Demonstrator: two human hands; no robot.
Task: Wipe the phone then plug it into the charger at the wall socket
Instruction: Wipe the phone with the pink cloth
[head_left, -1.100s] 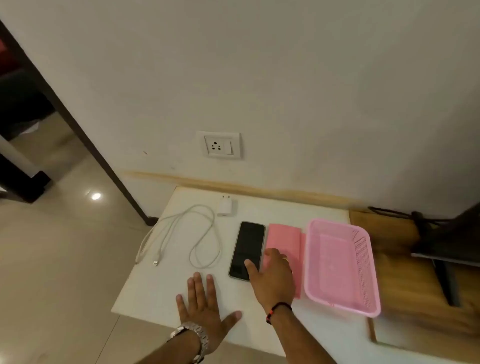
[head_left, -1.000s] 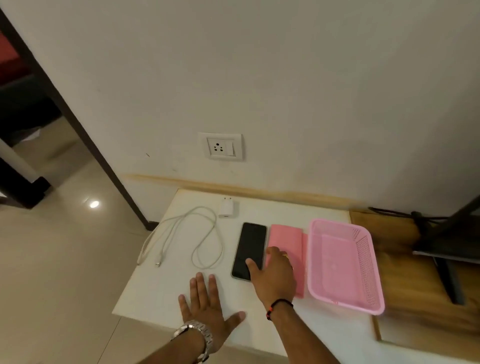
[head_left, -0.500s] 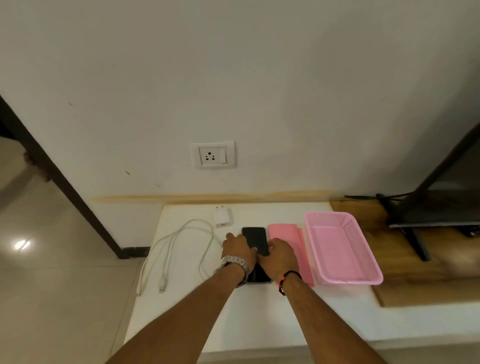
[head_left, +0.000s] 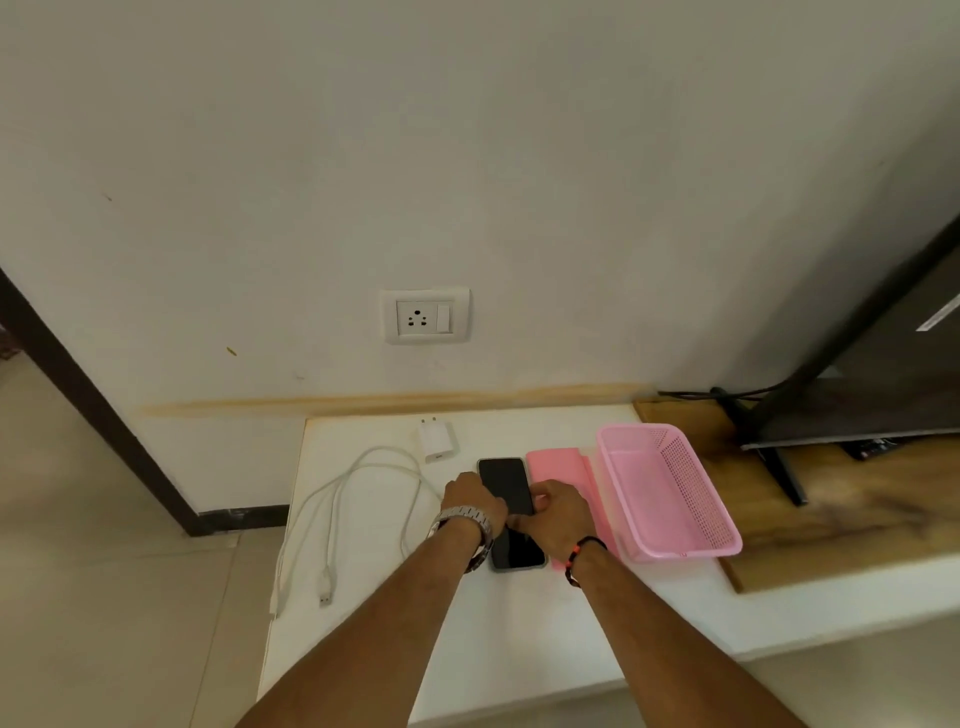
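A black phone (head_left: 503, 480) lies face up on the white table (head_left: 467, 649). My left hand (head_left: 475, 499) grips its left edge and my right hand (head_left: 553, 512) grips its right edge, both over the phone's middle. A folded pink cloth (head_left: 558, 465) lies flat just right of the phone, partly under my right hand. The white charger adapter (head_left: 437, 440) rests behind the phone, and a white cable (head_left: 363, 483) loops to the left, its plug end (head_left: 325, 597) near the table's left edge. The wall socket (head_left: 426, 316) is on the wall above the table.
A pink plastic basket (head_left: 670, 493) stands right of the cloth. Beyond it is a wooden surface (head_left: 857, 509) with a dark TV on a stand (head_left: 779, 467) and black cords. A dark door frame (head_left: 93, 410) and tiled floor lie to the left.
My left hand has moved from the table's front edge to the phone's left side. Both hands now hold the phone's edges. The view has tilted up and swung right.
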